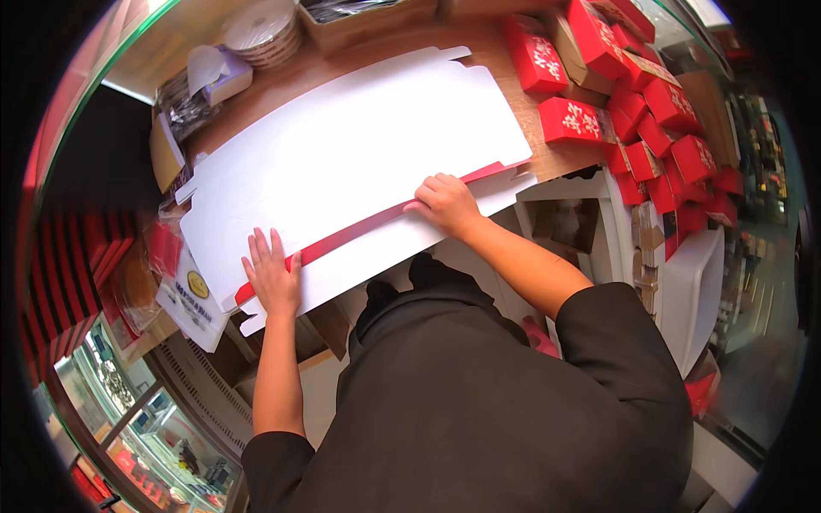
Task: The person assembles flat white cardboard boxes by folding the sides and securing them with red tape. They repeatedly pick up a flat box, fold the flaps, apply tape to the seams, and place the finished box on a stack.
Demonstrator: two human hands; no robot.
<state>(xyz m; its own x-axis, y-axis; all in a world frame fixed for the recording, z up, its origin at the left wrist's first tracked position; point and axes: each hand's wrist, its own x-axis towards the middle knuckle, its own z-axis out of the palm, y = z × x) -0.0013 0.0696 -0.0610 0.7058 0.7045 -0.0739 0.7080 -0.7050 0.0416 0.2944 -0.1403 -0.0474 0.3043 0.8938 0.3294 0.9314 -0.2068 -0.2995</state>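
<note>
A large flat white cardboard box blank [359,145] lies unfolded on the wooden counter [560,158]. A red strip [359,229] of its coloured side shows along a fold near the front edge. My left hand [274,278] rests flat on the near flap at the left end of that fold, fingers spread. At the right end of the fold, my right hand [445,203] presses down with fingers curled. Neither hand grips anything.
Several folded red boxes [637,94] are piled at the right of the counter. A stack of round white plates [261,32] and a brown carton [368,21] stand at the back. Bags and packets [184,94] lie at the left. A glass display case [145,427] sits below left.
</note>
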